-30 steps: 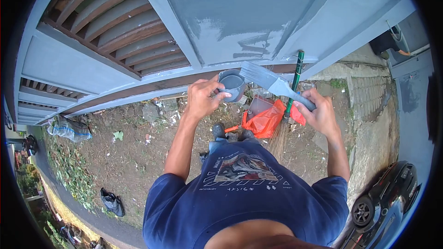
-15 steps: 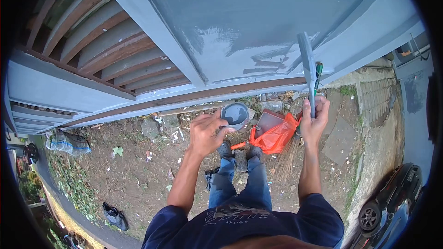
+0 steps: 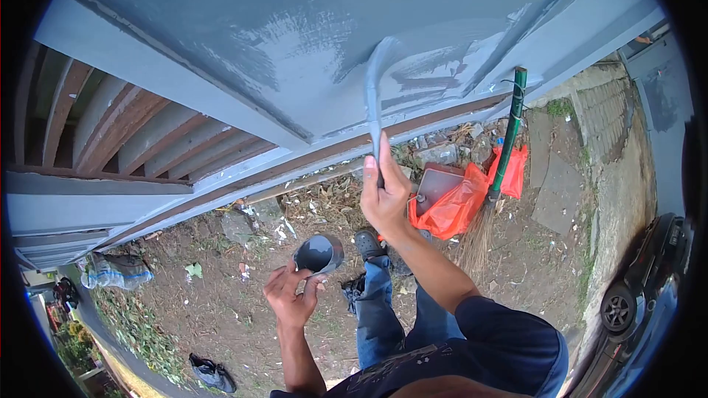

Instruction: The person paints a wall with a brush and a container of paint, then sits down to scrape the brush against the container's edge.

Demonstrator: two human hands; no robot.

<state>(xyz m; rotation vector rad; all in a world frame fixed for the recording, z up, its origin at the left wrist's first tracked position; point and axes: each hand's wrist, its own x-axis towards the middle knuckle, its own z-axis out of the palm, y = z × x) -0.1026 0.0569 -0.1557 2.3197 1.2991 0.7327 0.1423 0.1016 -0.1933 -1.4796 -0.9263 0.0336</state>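
My left hand [image 3: 290, 295] is closed around the side of a small cup of dark grey paint [image 3: 330, 252], held over the ground. Its open top faces up. My right hand [image 3: 388, 195] grips a grey-coated paintbrush [image 3: 374, 96] by its lower end. The brush points up and its bent tip appears to press on the wall panel [image 3: 310, 51]. Dark grey paint covers the panel's upper part, while streaky, lighter patches show along its lower part.
Slatted wooden vents [image 3: 125, 125] sit left of the panel. By my feet are an orange-red plastic bag [image 3: 453, 210], a container [image 3: 441, 180] and a green-handled broom [image 3: 511, 133]. A black car [image 3: 627, 306] stands at right. A dark bag [image 3: 212, 372] lies lower left.
My right hand has swung left with the paintbrush, bringing it to the panel. My left hand has lowered the paint cup down and to the left. The camera view has shifted.
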